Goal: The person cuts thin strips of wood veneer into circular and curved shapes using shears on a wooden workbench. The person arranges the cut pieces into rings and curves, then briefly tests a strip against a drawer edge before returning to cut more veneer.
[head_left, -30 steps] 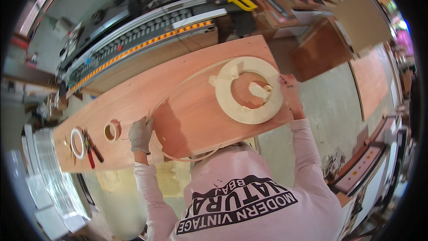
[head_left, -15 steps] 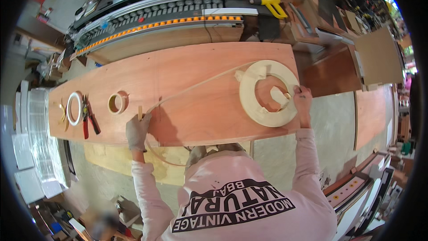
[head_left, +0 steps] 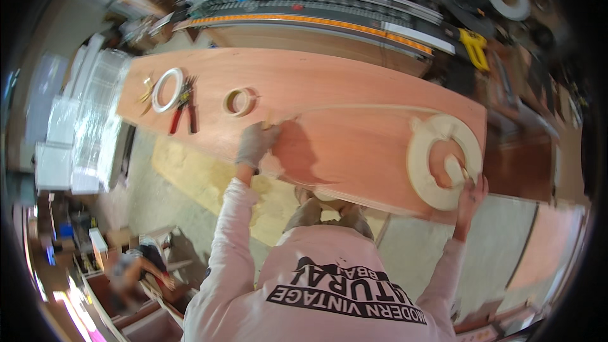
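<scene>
with the view turned, the pale coil (head_left: pixel 418 163) (higher before) now appears lower than the tape roll (head_left: pixel 228 104).

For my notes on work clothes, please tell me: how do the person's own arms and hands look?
Long, loose, pale pinkish-white sleeves, wrinkled and with no visible print, cover the arms. The left hand wears a grey glove; the right hand has none.

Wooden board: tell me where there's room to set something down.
Two bare patches: between the far edge of the board and the pale strip, and nearer the person, between the left hand and the cream coil. Crowded: the left end, with white ring, pliers and tape roll, and the right end, with coil and right hand.
</scene>
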The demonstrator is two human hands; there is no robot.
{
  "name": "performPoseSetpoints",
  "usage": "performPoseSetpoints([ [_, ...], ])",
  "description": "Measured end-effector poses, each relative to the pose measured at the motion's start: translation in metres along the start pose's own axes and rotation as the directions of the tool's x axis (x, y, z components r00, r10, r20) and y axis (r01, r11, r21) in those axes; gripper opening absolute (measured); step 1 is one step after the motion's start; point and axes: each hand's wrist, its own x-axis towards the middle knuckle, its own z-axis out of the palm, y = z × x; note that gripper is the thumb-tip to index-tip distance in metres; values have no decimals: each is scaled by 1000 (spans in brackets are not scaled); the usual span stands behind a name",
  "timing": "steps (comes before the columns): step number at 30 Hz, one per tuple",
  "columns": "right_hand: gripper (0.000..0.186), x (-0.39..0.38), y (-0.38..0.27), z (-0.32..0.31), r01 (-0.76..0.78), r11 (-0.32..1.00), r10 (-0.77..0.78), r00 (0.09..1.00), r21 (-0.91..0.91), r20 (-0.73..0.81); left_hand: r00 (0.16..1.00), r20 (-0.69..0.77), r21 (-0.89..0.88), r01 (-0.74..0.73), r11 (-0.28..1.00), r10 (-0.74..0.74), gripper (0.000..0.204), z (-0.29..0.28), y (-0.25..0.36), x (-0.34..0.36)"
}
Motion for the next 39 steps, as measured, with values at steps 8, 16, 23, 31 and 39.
performPoseSetpoints([
  [8, 37, -70, -177, 33, 379, 917, -384, 923, 123, 19, 990, -129, 168, -42, 985, 65, 48, -42, -42, -11],
  [16, 31, -144, -342, 73, 570, 766, -628, 763, 298, 154, 983, 102, -690, 180, 701, -152, 35, -135, -131, 10],
  [23, 29, -207, -530, 142, 366, 490, -844, 426, 791, 325, 972, 145, -831, 220, 511, -182, 28, -198, -172, -28],
  [31, 47, -292, -713, 244, 478, 636, -772, 371, 606, 517, 965, 181, -854, 249, 456, -188, 48, -190, -229, -83],
  [39, 35, -277, -747, 269, 195, 849, -528, 345, 492, 776, 943, 46, -884, 192, 426, -329, 59, -153, -228, -113],
])
